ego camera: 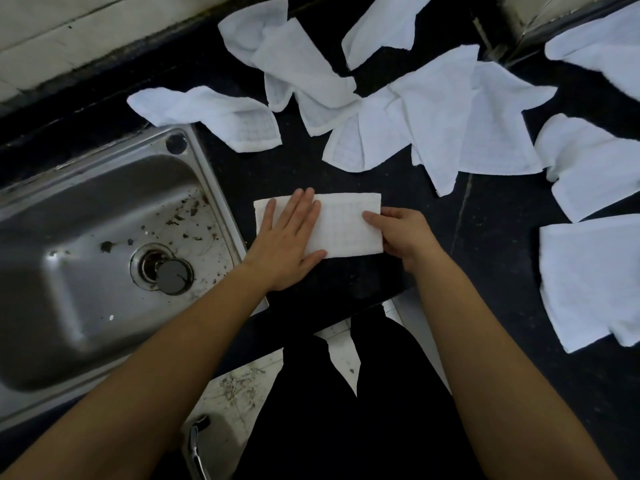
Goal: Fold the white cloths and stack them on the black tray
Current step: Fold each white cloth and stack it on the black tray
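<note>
Head view showed our folded cloth (346, 225) at the centre of the frame on the black counter (485, 244), just to the right of the sink (211, 181). Its long axis ran left to right across the frame, with a short edge at each end.

Our left hand (287, 237) lay flat on the left half, fingers straight and slightly spread. It pressed the fabric down and held nothing. Our right hand (403, 233) was at the right short edge, fingers curled over the top of it. The thumb was hidden, apparently underneath, so we judged this a pinch on the cloth and not a mere touch.

That made the right hand the one with the free end and the left hand the anchor. We judged that the next fold would carry the right end leftward along the long axis. The crease would fall about where the left fingertips ended, so the left hand would need to slide clear in time.

Loose cloths (467, 126) lay scattered across the upper and right parts of the frame, well apart from both hands. We could not pick out a black tray against the dark counter.
</note>
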Tool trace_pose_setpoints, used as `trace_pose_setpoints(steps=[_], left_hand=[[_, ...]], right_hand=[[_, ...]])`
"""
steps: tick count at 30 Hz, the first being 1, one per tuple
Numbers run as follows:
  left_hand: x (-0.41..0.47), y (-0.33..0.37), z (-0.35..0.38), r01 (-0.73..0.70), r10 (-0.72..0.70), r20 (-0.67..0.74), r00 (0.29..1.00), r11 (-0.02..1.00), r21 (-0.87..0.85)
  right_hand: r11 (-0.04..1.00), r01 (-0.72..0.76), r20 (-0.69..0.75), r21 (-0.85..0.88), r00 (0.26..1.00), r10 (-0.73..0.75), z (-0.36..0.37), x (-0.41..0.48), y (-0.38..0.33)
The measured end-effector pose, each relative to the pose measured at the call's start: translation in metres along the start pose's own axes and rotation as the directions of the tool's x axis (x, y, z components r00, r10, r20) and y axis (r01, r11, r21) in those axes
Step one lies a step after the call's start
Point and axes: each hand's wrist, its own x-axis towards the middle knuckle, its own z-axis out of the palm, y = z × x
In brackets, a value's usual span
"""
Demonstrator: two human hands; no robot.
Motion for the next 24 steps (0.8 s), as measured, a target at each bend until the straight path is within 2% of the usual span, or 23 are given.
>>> trace_pose_setpoints(steps=[3, 10, 15, 17, 19, 21, 22, 24], left_hand=[[0.008, 0.007, 0.001, 0.016, -0.016, 0.047, 0.999, 1.000, -0.003], [0.015, 0.037, 0.012, 0.011, -0.010, 0.032, 0.999, 0.999, -0.047], [0.016, 0.032, 0.011, -0.018, 0.021, 0.052, 0.998, 0.998, -0.057], [0.010, 0.029, 0.010, -0.029, 0.027, -0.017, 0.999, 0.995, -0.101], [-0.001, 0.027, 0.010, 0.037, -0.087, -0.193, 0.977, 0.968, -0.247], [-0.014, 0.022, 0.010, 0.170, -0.353, -0.319, 0.880, 0.859, -0.482], [-0.019, 0.019, 0.010, 0.226, -0.507, -0.303, 0.807, 0.739, -0.635], [-0.024, 0.012, 0.006, 0.298, -0.732, -0.068, 0.678, 0.358, -0.885]], right_hand=[[0.994, -0.031, 0.058, 0.101, 0.998, 0.026, -0.016, -0.002, -0.001], [1.000, -0.017, 0.021, -0.019, 1.000, 0.017, -0.054, -0.014, 0.004], [0.997, 0.077, 0.051, 0.014, 0.996, -0.077, -0.044, -0.021, 0.002], [0.990, 0.140, 0.016, 0.017, 0.990, -0.140, -0.036, -0.023, 0.001], [0.975, 0.223, -0.025, -0.010, 0.974, -0.223, -0.027, -0.024, 0.000], [0.952, 0.297, -0.030, -0.072, 0.954, -0.300, -0.013, -0.024, -0.002], [0.939, 0.326, -0.022, -0.113, 0.944, -0.331, -0.005, -0.024, -0.003], [0.915, 0.362, 0.007, -0.177, 0.930, -0.367, 0.015, -0.025, -0.005]])
